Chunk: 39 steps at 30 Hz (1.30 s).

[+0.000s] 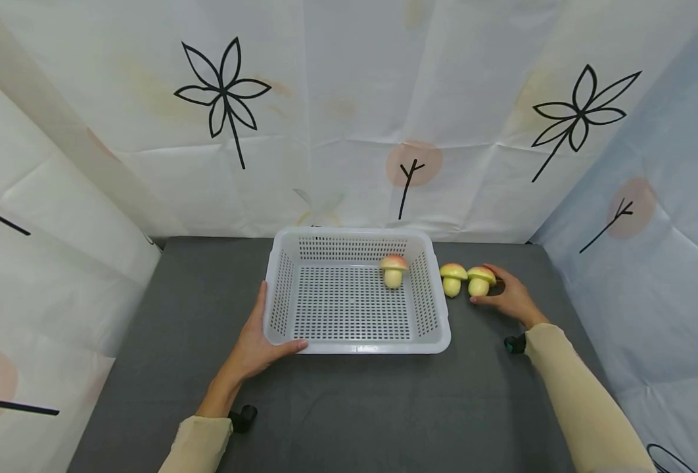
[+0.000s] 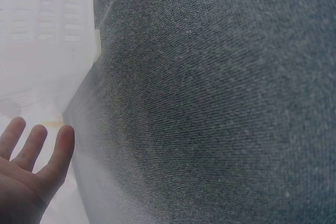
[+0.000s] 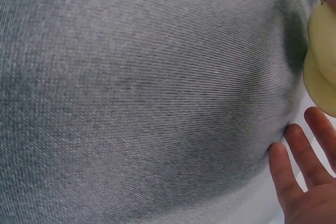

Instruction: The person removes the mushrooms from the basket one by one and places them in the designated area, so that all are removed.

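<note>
A white perforated plastic basket (image 1: pixel 355 347) sits on the dark grey table, with a toy mushroom (image 1: pixel 394 272) with a reddish cap inside, towards the right. My left hand (image 1: pixel 253 348) is at the basket's front left corner, thumb on the front rim and fingers along the left side. In the left wrist view, its fingers (image 2: pixel 34 148) are straight. Right of the basket, my right hand (image 1: pixel 507 299) holds a yellow-green toy mushroom (image 1: pixel 479 282) between thumb and fingers. Close beside that one, next to the basket's right wall, stands another toy mushroom (image 1: pixel 452 281).
Grey cloth covers the table (image 1: pixel 384 407). White fabric (image 1: pixel 349 118) with plant drawings hangs behind it, and more fabric hangs at the left and right sides. Dark bands (image 1: pixel 514 343) show at both wrists.
</note>
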Each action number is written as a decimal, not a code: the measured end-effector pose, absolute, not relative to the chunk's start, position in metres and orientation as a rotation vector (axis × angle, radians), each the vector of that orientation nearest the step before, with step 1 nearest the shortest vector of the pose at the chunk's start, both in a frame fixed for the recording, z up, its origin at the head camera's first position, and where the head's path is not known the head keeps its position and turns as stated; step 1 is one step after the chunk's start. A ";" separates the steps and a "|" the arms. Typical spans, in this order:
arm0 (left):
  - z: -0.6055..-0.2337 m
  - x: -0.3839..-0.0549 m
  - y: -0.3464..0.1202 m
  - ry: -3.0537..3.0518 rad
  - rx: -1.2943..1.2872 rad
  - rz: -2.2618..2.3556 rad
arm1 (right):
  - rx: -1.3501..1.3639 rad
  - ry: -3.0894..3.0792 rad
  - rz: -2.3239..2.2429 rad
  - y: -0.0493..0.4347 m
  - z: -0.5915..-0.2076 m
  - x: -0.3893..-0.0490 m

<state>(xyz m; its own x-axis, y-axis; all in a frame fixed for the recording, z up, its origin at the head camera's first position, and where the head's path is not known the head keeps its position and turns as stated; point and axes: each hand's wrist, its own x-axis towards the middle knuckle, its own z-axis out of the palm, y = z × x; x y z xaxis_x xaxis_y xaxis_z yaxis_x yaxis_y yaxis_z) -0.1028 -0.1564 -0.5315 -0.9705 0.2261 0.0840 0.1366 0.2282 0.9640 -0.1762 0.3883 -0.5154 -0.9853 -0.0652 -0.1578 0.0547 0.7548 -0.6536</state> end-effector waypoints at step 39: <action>-0.532 -0.104 -0.157 2.435 0.370 1.856 | 0.037 2.906 -1.023 0.383 -0.529 -0.179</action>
